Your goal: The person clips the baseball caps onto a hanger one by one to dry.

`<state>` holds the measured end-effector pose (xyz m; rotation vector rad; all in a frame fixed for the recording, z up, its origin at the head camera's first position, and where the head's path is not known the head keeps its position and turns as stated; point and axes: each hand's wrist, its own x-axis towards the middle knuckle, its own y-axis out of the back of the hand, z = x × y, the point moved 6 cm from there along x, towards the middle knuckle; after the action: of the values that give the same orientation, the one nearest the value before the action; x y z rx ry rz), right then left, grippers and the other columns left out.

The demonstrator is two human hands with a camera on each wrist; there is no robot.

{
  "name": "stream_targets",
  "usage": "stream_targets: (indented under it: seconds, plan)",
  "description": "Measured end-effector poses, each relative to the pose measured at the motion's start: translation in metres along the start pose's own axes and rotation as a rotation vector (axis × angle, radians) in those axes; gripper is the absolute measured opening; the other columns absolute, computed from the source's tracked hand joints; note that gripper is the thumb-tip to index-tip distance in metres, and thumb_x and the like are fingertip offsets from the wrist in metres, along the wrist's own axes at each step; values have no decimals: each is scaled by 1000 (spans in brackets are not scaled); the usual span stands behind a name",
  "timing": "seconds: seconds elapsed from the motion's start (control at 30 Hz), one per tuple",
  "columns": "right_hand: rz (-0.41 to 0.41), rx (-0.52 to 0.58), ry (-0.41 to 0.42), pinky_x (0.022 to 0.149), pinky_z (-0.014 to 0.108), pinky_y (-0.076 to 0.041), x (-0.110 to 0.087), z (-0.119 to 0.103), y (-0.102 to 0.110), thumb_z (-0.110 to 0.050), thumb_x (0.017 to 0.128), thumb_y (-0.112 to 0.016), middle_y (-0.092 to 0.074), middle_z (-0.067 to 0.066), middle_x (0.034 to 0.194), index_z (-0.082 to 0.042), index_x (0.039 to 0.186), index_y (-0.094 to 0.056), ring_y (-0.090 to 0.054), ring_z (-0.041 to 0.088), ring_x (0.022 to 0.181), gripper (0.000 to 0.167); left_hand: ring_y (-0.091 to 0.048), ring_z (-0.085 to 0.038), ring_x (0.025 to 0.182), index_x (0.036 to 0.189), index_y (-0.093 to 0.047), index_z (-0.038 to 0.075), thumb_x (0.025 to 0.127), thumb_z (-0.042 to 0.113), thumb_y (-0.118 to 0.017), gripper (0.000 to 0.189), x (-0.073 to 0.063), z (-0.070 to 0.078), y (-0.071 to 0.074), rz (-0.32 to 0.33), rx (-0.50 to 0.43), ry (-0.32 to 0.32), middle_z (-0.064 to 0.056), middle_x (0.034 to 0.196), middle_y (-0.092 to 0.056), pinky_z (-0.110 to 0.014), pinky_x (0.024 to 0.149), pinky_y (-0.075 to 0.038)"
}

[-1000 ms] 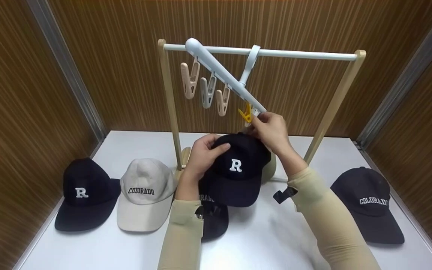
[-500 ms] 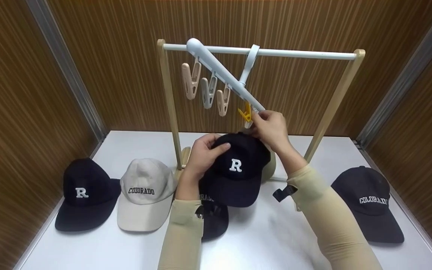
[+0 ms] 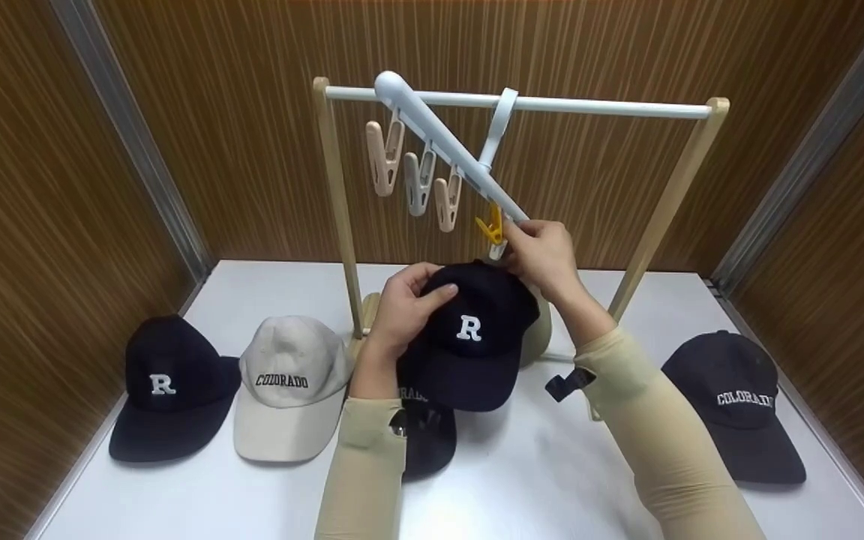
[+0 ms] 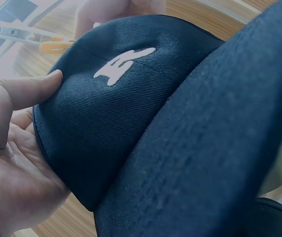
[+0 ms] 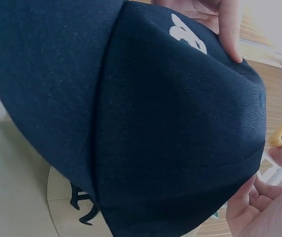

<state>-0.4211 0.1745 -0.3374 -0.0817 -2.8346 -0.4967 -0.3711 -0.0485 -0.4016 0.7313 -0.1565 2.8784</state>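
Observation:
In the head view my left hand grips the crown of a navy cap with a white R, thumb on the front and fingers behind. My right hand pinches a white clothespin at the lower end of the light blue hanger. The clothespin's tip is right at the top of the cap. Beside it hangs a yellow clothespin, also visible in the right wrist view near my thumb. In the left wrist view the cap's brim covers much of the scene.
The hanger hooks over a rack's white rail; several other clothespins hang along it. An olive cap shows behind the held one. On the white table lie a navy R cap, a beige cap, a dark cap and another dark cap.
The hanger's raised end has shifted slightly up and to the right. My left hand and the navy cap have edged a little upward; both grips look the same.

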Motion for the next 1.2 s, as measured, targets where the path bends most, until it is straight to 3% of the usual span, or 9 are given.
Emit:
stream_targets:
  seconds: [0.27, 0.53, 0.7, 0.87, 1.2]
  plan:
    - [-12, 55, -18, 60, 26, -61, -1, 0, 0, -30, 108, -67, -71, 11, 81, 7, 110, -83, -67, 10, 59, 40, -72, -16, 89, 110, -74, -7, 97, -2, -81, 16, 0, -2, -2, -28, -43, -7, -11, 97, -78, -29, 82, -57]
    - [-13, 43, -2, 59, 24, -58, -3, -5, 2, -25, 107, -66, -71, 8, 75, 7, 107, -84, -66, 11, 58, 37, -73, -16, 90, 112, -73, -8, 97, -6, -79, 16, -1, 0, -2, -33, -77, -18, -14, 99, -78, -29, 82, -58]
    - [-2, 19, 42, 60, 24, -57, -5, -11, 3, -23, 107, -66, -74, 7, 73, 7, 99, -85, -67, 12, 60, 36, -74, -17, 93, 115, -73, -8, 98, -8, -77, 18, -1, 1, -5, -37, -96, -12, -8, 100, -79, -30, 83, -58]
    - [-4, 23, 47, 61, 24, -59, -5, -13, 4, -20, 107, -65, -76, 10, 76, 9, 102, -85, -70, 12, 61, 35, -74, -17, 94, 116, -73, -7, 98, -8, -77, 19, -1, 1, -8, -40, -113, -12, -4, 101, -79, -30, 84, -58]
    - [-9, 16, 26, 58, 23, -56, -6, -15, 5, -14, 100, -65, -72, 2, 67, 5, 92, -85, -70, 19, 64, 29, -73, -18, 92, 116, -73, -7, 97, -9, -77, 19, 0, -1, -11, 30, -96, 13, -4, 99, -78, -30, 83, -58]
